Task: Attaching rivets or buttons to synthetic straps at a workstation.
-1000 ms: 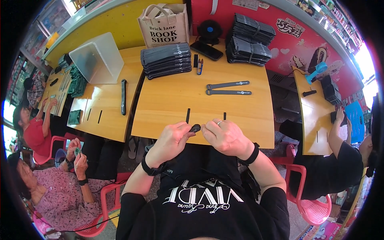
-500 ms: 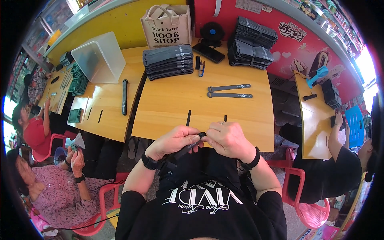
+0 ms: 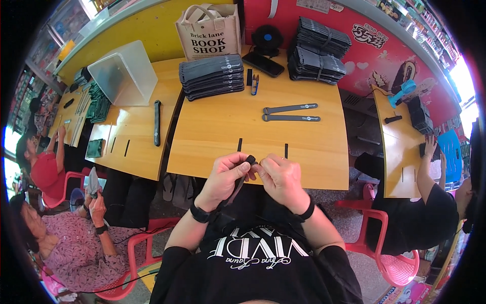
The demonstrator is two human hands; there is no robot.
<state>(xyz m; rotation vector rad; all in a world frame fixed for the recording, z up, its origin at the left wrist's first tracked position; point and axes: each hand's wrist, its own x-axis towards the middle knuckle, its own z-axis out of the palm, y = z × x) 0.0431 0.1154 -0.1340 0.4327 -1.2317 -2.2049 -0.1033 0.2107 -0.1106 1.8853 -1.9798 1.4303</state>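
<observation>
beige printed tote bag (image 3: 209,31) at table's far edge.

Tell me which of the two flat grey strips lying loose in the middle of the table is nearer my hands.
The lower grey strip, the one closer to your right hand. The upper grey strip lies just beyond it, toward the stacks.

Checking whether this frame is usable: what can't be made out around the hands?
Head view only:
- Black strap: its upper end is pinched under the fingers of left hand and right hand.
- Strap's lower end: lost against the black shirt.
- Any clasp or detail: too small.
</observation>
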